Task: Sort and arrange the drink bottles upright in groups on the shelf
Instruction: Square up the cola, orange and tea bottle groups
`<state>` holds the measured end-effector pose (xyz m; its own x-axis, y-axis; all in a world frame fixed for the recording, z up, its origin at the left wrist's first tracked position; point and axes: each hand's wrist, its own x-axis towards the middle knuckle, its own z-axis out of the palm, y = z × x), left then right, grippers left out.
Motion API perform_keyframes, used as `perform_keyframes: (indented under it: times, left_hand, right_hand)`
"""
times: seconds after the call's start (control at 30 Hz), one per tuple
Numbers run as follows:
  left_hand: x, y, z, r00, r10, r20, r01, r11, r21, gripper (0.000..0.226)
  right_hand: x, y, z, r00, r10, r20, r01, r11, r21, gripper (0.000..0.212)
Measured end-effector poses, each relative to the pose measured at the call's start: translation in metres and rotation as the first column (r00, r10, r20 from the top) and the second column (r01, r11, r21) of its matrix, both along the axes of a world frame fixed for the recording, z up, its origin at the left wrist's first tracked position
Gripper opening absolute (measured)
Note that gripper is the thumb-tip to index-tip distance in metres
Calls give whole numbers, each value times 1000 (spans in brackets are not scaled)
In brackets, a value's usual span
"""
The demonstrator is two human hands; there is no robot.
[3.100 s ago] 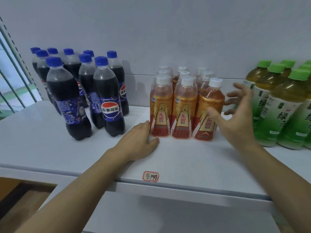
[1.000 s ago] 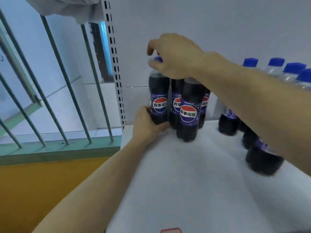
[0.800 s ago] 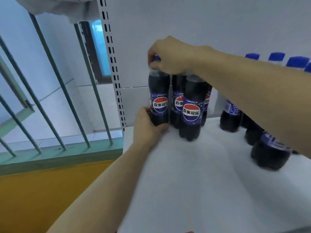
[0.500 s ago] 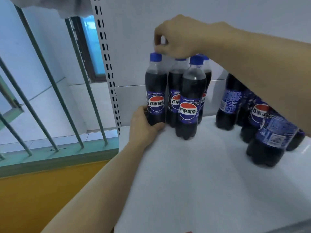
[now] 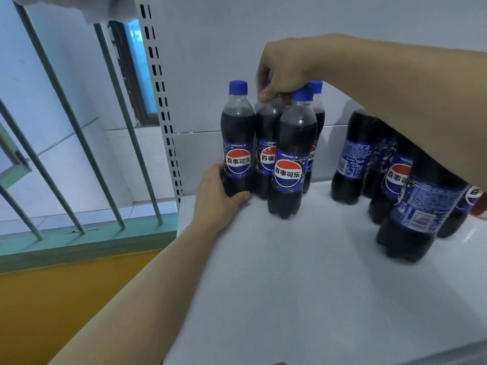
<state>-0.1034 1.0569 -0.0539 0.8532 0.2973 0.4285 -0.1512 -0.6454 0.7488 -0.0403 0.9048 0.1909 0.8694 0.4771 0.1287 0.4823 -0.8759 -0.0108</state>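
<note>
Far left: barred window, then the perforated shelf upright. White shelf begins beside it.

Left hand curls round the base of the corner cola bottle, thumb along the shelf in front. Right hand reaches over from the right, fingers pinching the neck of the second bottle behind; its cap is hidden. Front bottle stands touching them, a fourth just behind.

Progress: four bottles stand upright, tightly grouped, labels forward. Loose cluster further right sits apart, labels turned various ways, apparently still to be joined.

Contents: all capped, dark cola to the shoulder, clear above.
</note>
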Motion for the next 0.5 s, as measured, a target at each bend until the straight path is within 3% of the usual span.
perform_keyframes:
  times: [0.1, 0.23, 0.37, 0.5]
  left_hand:
    - [0, 0, 0, 1000, 2, -6, -2, 1000, 14, 75]
    - [-1, -1, 2, 1000, 0, -20, 0, 1000, 4, 77]
    - [-2, -1, 4, 1000, 4, -24, -4, 1000, -8, 75]
    - [-5, -2, 5, 999, -2, -44, 1, 1000, -14, 75]
  right_hand:
    - [-1, -2, 3, 1000, 19, -20, -20, 999, -31, 16]
    - [-3, -6, 11, 998, 29, 52, -27, 999, -33, 32]
    - [1, -26, 25, 965, -71, 252, 66, 997, 30, 34]
    - [-1, -44, 19, 978, -196, -69, 189, 977, -94, 30]
